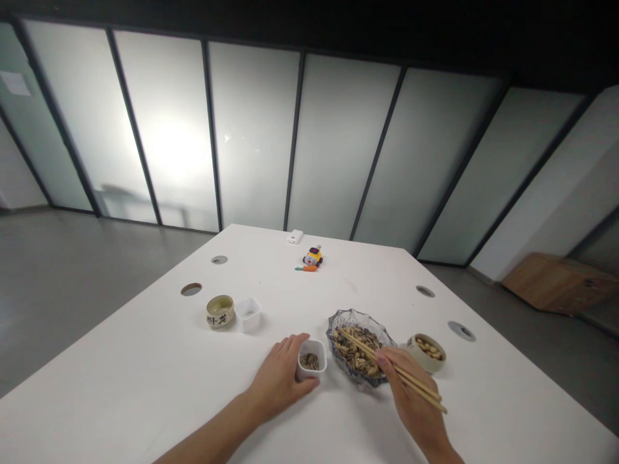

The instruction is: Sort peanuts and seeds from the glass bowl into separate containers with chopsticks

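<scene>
My left hand [285,374] is wrapped round a small white plastic cup [312,372] on the table, with some sunflower seeds [309,361] lying in its bottom. To its right stands a clear glass bowl [381,332] with a jagged rim, filled with sunflower seeds and pale nuts. In my right hand [411,393] is a pair of wooden chopsticks [420,386], closed round by the fingers. Their tips reach in among the seeds in the bowl; whether they pinch anything is too small to tell. A ceramic bowl [432,365] holding pale nuts sits just beyond my right hand.
Left of centre, a ceramic bowl [220,319] with dark characters stands beside another white plastic cup [249,319]. Farther back are a toy car [313,256], an orange-handled screwdriver [309,269] and a white box-shaped object [294,236]. Several round holes pierce the white table [159,361].
</scene>
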Motion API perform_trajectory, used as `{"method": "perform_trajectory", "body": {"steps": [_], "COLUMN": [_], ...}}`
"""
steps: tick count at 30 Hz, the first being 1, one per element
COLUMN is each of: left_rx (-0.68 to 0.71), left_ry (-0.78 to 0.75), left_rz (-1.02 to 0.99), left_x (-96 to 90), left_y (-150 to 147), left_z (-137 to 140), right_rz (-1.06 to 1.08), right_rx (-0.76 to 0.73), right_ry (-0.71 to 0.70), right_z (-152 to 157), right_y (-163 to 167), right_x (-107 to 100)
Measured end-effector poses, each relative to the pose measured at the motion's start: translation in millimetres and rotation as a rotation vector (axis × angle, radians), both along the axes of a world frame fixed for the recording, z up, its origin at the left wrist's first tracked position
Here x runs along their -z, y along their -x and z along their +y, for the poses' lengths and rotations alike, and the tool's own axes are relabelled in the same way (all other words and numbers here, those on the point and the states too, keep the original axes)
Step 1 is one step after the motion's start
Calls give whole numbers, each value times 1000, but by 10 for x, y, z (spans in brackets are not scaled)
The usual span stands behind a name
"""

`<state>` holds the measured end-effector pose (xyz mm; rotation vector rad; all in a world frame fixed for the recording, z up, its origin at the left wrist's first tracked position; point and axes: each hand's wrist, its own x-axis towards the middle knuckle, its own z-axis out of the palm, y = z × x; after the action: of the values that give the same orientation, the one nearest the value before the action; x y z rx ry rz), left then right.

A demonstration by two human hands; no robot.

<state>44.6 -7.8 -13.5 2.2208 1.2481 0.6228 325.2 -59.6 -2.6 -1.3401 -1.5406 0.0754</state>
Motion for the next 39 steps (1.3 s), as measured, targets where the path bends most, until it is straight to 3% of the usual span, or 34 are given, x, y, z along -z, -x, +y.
{"method": "perform_trajectory", "body": {"steps": [4, 7, 11, 13, 20, 31, 39], "left_rx": [-3, -2, -6, -8, -6, -4, -3], "left_ry": [13, 5, 14, 18, 19, 16, 8], "left_rz": [3, -1, 12, 15, -7, -16, -18], "left_x": [-18, -5, 12, 7, -6, -15, 34], "left_y": [1, 5, 5, 4, 1, 0, 2], "left_z": [-4, -2, 4, 4, 1, -9, 13], "right_rz": [18, 151, 454, 500, 137, 45, -14], "right_rx": [65, 77, -97, -159, 85, 2, -14], "right_ry": [-22, -3, 46, 73, 6, -2, -37], "right_z": [-5, -2, -3, -5, 8, 43, 32], "right_y": [-71, -139, -128, -106, -130, -69, -57], "right_x": [-30, 1, 68, 80, 30, 118, 74]}}
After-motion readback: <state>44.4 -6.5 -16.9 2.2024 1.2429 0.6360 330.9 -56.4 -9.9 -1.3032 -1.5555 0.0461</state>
